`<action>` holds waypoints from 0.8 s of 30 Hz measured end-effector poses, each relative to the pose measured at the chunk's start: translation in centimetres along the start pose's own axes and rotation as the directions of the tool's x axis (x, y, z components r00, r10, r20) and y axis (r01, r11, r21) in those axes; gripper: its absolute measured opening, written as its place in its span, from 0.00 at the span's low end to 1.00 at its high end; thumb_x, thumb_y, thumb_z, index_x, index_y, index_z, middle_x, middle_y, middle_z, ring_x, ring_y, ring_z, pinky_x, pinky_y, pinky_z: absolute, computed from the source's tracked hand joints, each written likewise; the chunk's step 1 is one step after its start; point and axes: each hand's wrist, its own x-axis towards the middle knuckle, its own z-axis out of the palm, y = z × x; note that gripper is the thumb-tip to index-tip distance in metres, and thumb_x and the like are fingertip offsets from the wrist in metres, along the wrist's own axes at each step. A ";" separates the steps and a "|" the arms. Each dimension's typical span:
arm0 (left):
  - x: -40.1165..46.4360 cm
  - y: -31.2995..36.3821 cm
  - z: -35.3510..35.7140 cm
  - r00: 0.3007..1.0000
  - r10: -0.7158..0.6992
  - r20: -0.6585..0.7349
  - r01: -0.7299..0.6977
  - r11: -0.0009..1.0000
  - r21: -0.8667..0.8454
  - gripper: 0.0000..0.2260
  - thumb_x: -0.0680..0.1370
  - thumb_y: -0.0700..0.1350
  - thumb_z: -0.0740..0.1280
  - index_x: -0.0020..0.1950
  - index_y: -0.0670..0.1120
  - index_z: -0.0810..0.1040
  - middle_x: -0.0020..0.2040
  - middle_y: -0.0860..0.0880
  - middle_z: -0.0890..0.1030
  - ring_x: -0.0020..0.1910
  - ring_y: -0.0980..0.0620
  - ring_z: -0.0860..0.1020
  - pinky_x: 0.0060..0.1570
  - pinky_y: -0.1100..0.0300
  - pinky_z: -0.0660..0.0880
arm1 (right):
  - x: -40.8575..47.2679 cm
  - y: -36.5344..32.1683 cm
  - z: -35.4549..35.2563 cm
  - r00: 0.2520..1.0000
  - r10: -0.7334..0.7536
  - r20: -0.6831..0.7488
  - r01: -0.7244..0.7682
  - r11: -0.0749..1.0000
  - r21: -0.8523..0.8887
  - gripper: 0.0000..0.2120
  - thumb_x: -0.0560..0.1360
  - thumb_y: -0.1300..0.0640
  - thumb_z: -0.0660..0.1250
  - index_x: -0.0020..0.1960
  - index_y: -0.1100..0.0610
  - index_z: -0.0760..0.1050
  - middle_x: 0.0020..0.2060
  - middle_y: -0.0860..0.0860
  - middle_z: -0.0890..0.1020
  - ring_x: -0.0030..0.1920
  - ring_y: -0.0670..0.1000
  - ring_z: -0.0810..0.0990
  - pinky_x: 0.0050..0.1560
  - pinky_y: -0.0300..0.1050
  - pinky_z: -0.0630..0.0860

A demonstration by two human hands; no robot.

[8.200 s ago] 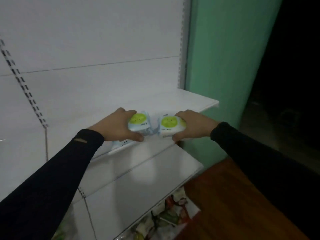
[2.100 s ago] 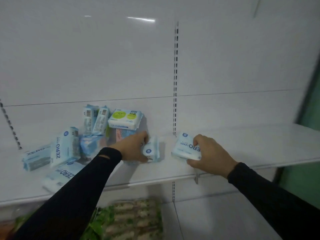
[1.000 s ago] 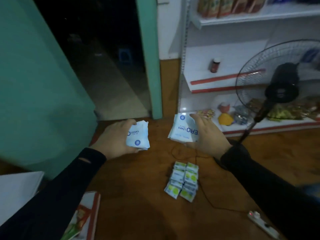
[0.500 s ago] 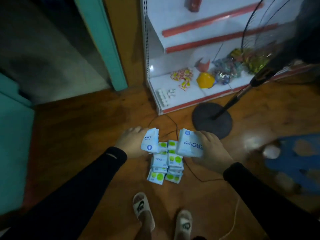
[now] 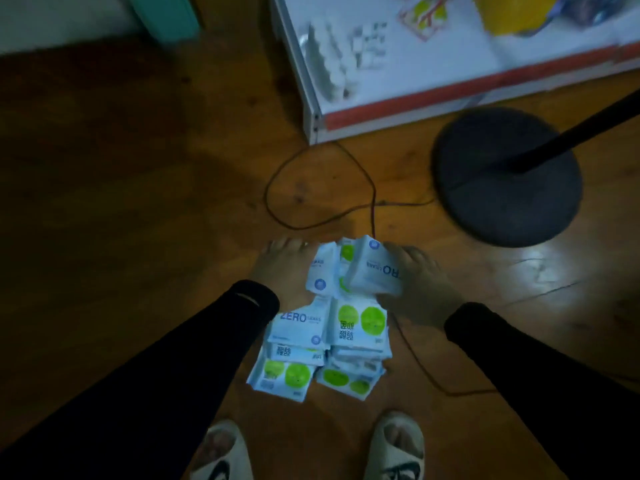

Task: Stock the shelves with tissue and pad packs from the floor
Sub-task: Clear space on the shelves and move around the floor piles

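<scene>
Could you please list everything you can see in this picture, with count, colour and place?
ZERO packs: two, pale blue, one in each hand above the pile.
Pile of packs: count unclear, pale blue with green circles, on the floor before the feet.
Floor: one, brown wood.
Cable: one, dark, looped beyond the pile.
Fan base: one, black, right.
Bottom shelf: one, white with red edge, top right, holding blurred goods.
Slippers: two, pale, bottom edge.
Left hand: grips a pack.
Right hand: grips a pack.

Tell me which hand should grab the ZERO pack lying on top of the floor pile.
Left, probably: the left hand hovers just above the flat ZERO pack, though it already holds a pack, as does the right hand farther off.
</scene>
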 end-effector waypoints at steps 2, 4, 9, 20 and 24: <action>2.8 -0.2 4.0 0.994 -0.014 0.110 0.018 0.999 -0.035 0.42 0.72 0.57 0.69 0.78 0.48 0.49 0.76 0.45 0.56 0.74 0.41 0.53 0.71 0.48 0.58 | 2.6 1.7 4.2 0.995 -0.028 0.098 0.032 0.999 -0.039 0.48 0.62 0.32 0.55 0.78 0.50 0.48 0.76 0.53 0.56 0.76 0.57 0.52 0.72 0.57 0.55; 4.2 -0.6 6.7 0.969 -0.009 0.248 0.022 0.999 -0.050 0.41 0.74 0.60 0.65 0.78 0.49 0.45 0.78 0.45 0.47 0.76 0.41 0.46 0.72 0.46 0.54 | 4.1 2.6 7.6 0.970 -0.017 0.243 0.040 0.995 -0.090 0.45 0.66 0.31 0.52 0.78 0.46 0.43 0.78 0.51 0.46 0.77 0.56 0.44 0.74 0.57 0.51; 2.3 -1.0 5.5 0.984 -0.036 0.175 0.064 0.986 -0.156 0.34 0.78 0.60 0.61 0.78 0.50 0.51 0.79 0.47 0.49 0.76 0.44 0.48 0.73 0.53 0.53 | 2.9 1.4 6.2 0.967 0.019 0.253 -0.015 1.000 -0.019 0.37 0.73 0.37 0.54 0.78 0.48 0.48 0.78 0.50 0.46 0.77 0.54 0.44 0.74 0.55 0.50; -20.2 -4.5 -26.7 0.953 -0.128 -0.274 0.053 0.963 -0.265 0.28 0.78 0.61 0.59 0.73 0.47 0.65 0.71 0.46 0.69 0.70 0.45 0.65 0.65 0.57 0.62 | -9.5 -20.4 -23.3 0.955 -0.259 -0.147 0.267 0.963 0.032 0.33 0.74 0.39 0.59 0.73 0.55 0.64 0.71 0.57 0.65 0.68 0.61 0.68 0.66 0.54 0.68; -32.1 -6.8 -38.4 0.861 -0.183 -0.474 0.093 0.974 -0.208 0.28 0.78 0.61 0.58 0.75 0.49 0.62 0.73 0.49 0.66 0.72 0.48 0.62 0.68 0.57 0.60 | -15.2 -31.5 -34.5 0.816 -0.447 -0.367 0.461 0.886 -0.054 0.30 0.74 0.41 0.60 0.70 0.58 0.68 0.67 0.58 0.70 0.65 0.60 0.71 0.65 0.49 0.69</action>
